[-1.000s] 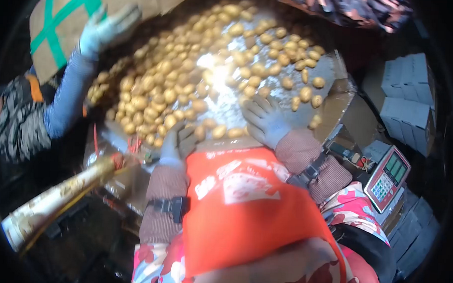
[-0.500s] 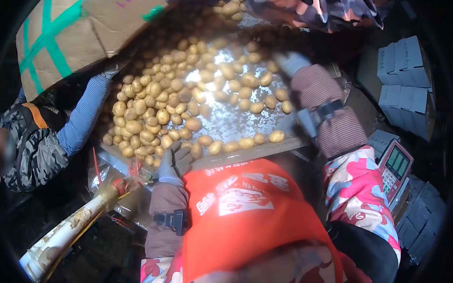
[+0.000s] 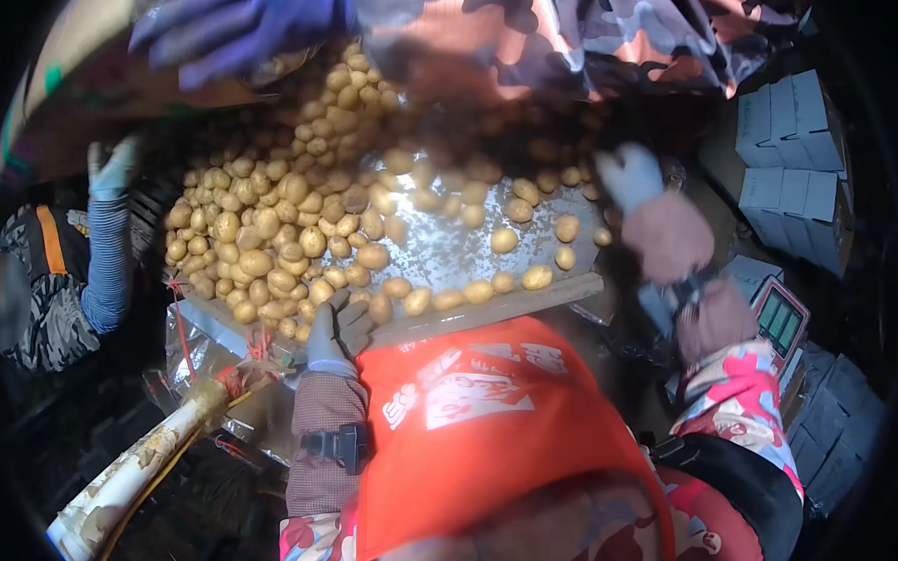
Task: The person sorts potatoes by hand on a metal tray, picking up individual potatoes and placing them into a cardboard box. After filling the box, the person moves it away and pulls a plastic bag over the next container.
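A heap of potatoes point(image 3: 273, 215) covers the left part of a metal-topped table point(image 3: 450, 251), and single potatoes lie scattered on the right. Along the near wooden edge runs a row of potatoes point(image 3: 477, 291). My left hand point(image 3: 338, 331), in a grey glove, rests at this near edge against the heap, its fingers apart and nothing seen in it. Beyond the table's right end is my right hand point(image 3: 631, 175), in a pale glove and blurred; its fingers look spread, with nothing visible in them.
A co-worker's purple-gloved hand point(image 3: 250, 26) is over a tilted cardboard box point(image 3: 130, 72) at the upper left. Another person's gloved hand point(image 3: 114, 170) is below that box. White boxes point(image 3: 791, 124) and a scale display point(image 3: 779, 322) stand right; a white pole point(image 3: 146, 468) lies lower left.
My right hand has moved right and slightly down, off the table's edge. The purple-gloved hand has come into view, the box has shifted left, and more potatoes show at the back. My left hand stays near the edge.
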A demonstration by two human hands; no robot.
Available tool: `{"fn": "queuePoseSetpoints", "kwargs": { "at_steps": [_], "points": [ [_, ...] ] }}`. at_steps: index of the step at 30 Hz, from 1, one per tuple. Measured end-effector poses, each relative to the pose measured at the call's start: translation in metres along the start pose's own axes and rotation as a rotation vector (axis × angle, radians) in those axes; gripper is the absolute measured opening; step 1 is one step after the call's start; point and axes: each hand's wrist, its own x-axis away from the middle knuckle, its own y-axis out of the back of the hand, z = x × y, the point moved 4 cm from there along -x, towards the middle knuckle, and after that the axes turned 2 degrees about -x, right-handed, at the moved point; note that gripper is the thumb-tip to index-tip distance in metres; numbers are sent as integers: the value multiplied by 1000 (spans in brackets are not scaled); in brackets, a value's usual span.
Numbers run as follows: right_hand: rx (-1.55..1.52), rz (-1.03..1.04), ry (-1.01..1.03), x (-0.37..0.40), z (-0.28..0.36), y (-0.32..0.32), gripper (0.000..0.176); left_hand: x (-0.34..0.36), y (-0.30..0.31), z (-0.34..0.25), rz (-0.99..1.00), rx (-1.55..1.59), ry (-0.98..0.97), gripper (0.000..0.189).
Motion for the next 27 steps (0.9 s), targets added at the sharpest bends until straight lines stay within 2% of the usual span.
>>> {"fn": "queuePoseSetpoints", "kwargs": {
  "at_steps": [2, 5, 9, 11, 14, 18, 20, 22, 24, 26, 27],
  "points": [
    [-89, -99, -55, -37, -22, 1, 30, -4, 1, 2, 10, 0, -6, 61],
    [-212, -123, -159, -103, -11, -17, 34, 0, 0, 0, 10, -6, -9, 60],
    [-232, 15, -192, -126, 77, -61, 39, 1, 1, 1, 8, -25, -16, 62],
    [-192, -54, -89, -94, 108, -86, 42, -4, 1, 4, 17, -10, -8, 64],
    [-80, -435, 171, 18, 120, -59, 48, -11, 6, 10, 69, 46, -35, 65],
    [-293, -250, 148, 94, 87, -63, 44, -4, 1, 6, 51, 20, -58, 63],
    [-311, -283, 120, 105, 77, -65, 43, -7, 3, 7, 58, 14, -63, 63],
    [-224, -445, 98, 115, 75, -67, 40, 2, -3, 3, 17, -30, -68, 60],
    [-395, -276, 189, 89, 114, -83, 33, -2, -2, 7, 17, -36, -63, 59],
    [-512, -439, 512, 68, 183, -85, 31, -2, -1, 6, 11, -32, -59, 56],
    [-456, -515, 619, 63, 210, -79, 31, -2, -2, 5, 5, -33, -67, 56]
  ]
}}
